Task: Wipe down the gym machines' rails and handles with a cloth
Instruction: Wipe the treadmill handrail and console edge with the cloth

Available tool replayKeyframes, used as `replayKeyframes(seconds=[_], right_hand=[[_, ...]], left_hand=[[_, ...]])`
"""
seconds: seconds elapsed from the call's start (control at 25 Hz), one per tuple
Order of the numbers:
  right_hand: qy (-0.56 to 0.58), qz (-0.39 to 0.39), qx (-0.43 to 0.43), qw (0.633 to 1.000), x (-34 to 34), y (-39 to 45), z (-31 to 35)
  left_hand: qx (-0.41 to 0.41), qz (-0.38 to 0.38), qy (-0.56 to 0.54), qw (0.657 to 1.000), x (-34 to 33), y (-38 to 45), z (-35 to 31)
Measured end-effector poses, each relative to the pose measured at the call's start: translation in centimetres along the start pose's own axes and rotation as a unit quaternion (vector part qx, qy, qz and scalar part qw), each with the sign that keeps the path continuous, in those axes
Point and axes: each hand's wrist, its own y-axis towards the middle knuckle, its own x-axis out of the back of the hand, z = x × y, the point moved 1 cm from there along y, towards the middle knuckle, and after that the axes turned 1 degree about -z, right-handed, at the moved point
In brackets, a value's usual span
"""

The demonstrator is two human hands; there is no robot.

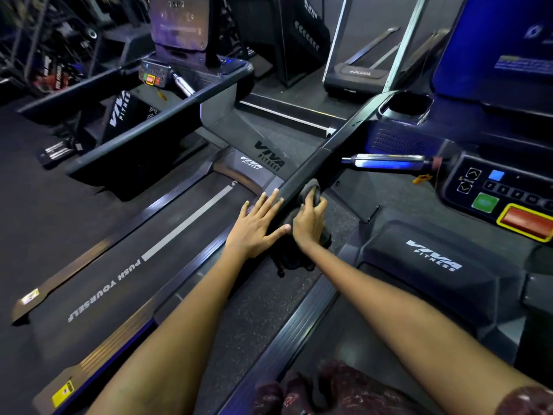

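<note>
Dark bunched cloth [309, 190] in gripping right hand [309, 223] against rail [302, 175]; left hand [258, 224] flat.

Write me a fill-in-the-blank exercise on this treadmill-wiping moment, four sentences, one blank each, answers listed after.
1. The right hand grips a dark ____ against the side rail.
2. The left hand rests on the rail with its fingers ____.
3. The words on the treadmill belt read PUSH ____.
4. The big button beside the green button on the console is ____.

Missing words: cloth; spread flat; YOURSELF; red
</note>
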Motion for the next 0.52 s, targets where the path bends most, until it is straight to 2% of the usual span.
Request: replayKeyframes(seconds=[0.16, 0.28, 0.4, 0.48, 0.52], right_hand=[[-0.035, -0.011, 0.139, 0.99, -0.7, -3.8, -1.4], [-0.003, 0.034, 0.101, 0.994, -1.5, -3.0, -2.1], [0.019, 0.008, 0.007, 1.0, -0.3, 1.5, -1.4], [0.004, -0.015, 0.013, 1.0, 0.6, 2.2, -0.7], [0.003, -0.023, 0.041, 0.999, 0.6, 1.6, -0.7]], left_hand=[[0.019, 0.011, -0.021, 1.0, 0.0, 0.4, -0.1], [0.023, 0.0, -0.018, 1.0, 0.1, 0.4, -0.3], [0.024, -0.003, -0.039, 0.999, 0.1, 0.4, -0.4], [0.024, -0.015, -0.079, 0.996, 0.1, 0.9, -0.4], [0.02, -0.022, -0.095, 0.995, 0.2, 1.2, -0.3]])
